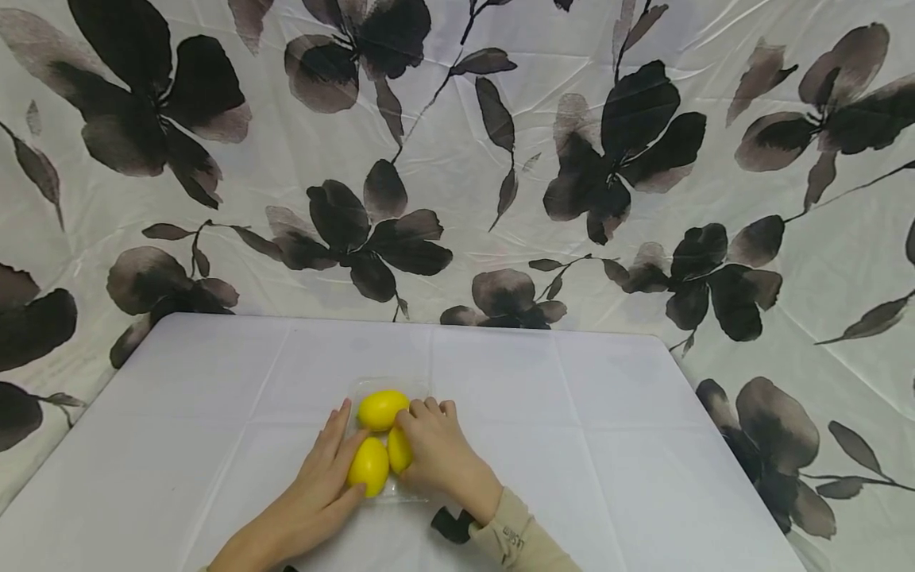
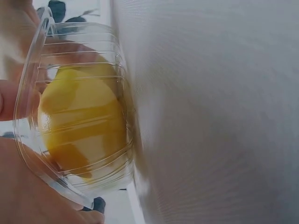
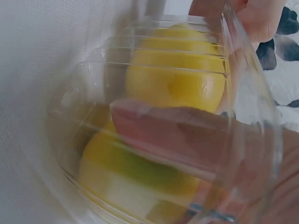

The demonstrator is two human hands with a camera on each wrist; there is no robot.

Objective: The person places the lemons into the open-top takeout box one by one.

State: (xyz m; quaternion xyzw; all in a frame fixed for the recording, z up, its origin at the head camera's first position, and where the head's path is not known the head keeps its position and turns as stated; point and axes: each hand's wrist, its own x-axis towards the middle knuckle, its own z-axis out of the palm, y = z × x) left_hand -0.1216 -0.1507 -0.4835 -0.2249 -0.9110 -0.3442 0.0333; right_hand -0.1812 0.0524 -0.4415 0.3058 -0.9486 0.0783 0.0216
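Three yellow lemons sit together in a clear plastic box (image 1: 391,498) on the white table. One lemon (image 1: 382,410) lies at the back, another (image 1: 368,466) at the front left. My right hand (image 1: 436,445) reaches in from the right and grips the third lemon (image 1: 399,450), partly hiding it. In the right wrist view, the thumb (image 3: 159,135) shows through the box wall, down among the lemons. My left hand (image 1: 325,477) lies along the box's left side with fingers extended, its index finger and thumb beside the front-left lemon.
The white-covered table (image 1: 608,445) spreads around the box. Behind it hangs a pale cloth (image 1: 500,238) printed with dark flowers. A small black object (image 1: 452,525) is beside the right wrist.
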